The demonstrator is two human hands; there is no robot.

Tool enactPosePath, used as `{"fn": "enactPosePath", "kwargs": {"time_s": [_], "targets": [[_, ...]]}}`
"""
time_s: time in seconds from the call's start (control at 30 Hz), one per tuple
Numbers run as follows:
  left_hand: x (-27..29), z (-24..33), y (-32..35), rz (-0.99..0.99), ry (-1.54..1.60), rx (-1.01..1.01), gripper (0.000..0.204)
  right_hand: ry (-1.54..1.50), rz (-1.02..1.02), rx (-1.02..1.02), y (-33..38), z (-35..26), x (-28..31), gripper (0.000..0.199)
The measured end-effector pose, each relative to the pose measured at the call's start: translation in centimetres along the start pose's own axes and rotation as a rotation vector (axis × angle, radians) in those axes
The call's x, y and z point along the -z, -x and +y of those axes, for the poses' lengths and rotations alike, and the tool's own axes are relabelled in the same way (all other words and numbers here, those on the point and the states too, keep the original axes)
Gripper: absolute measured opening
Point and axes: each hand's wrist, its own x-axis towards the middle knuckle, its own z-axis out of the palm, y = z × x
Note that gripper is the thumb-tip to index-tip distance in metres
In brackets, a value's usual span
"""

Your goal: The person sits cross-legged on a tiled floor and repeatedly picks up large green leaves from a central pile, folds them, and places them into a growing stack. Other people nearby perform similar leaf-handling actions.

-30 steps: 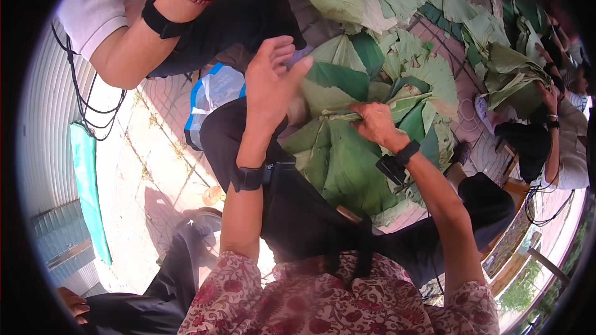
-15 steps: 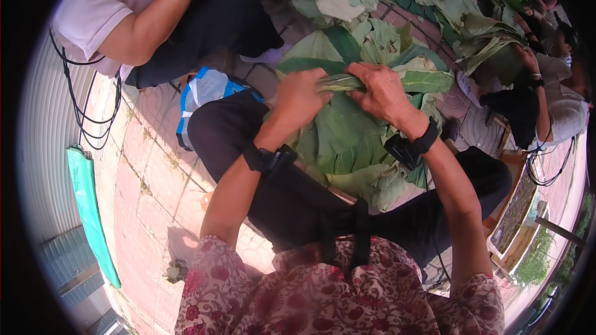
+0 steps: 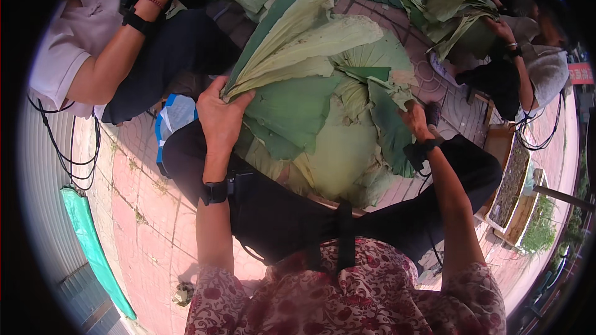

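gripping the gathered end of a fan of leaves [image 3: 304, 46], the left hand [image 3: 222, 115] is closed, thumb and fingers together; the fan spreads up and away from it, pale yellow-green and ribbed lengthwise on the inner folds, deep green along the left edge; the right hand [image 3: 417, 119] has its fingers bent at the edge of a drooping dark green leaf [image 3: 391, 133] (whether it pinches or merely touches, i cannot tell); under and beyond the fan, between the knees, sits a leaf pile [image 3: 344, 158], broad and overlapping, grey-green with darker patches and ragged, wrinkled rims; just beside the left knee [image 3: 183, 149] stands a blue-and-white bag [image 3: 178, 115], any print on it unclear; farther out, a person in a pale shirt [image 3: 59, 65] sits at the left; another person's hand [image 3: 501, 30] holds leaves at the right; a red sign [image 3: 580, 73] at the far right bears pale characters, small and bent by the lens.
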Motion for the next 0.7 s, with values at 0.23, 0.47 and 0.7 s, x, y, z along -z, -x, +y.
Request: {"fn": "enactPosePath", "kwargs": {"time_s": [0.23, 0.47, 0.7], "targets": [[-1.2, 0.2, -0.2, 0.026, -0.115, 0.036, 0.023, -0.279, 0.01, -0.189, 3.6, 3.9, -8.3, 0.065], [-3.0, 0.7, -1.6, -0.012, -0.183, 0.05, 0.018, -0.348, 0.149, -0.123, 3.8, 10.3, -12.6, 0.065], [-2.9, -0.5, -2.6, 0.078, -0.189, 0.01, 0.024, -0.526, 0.056, -0.331, 2.1, 5.0, -7.8, 0.039]]}}
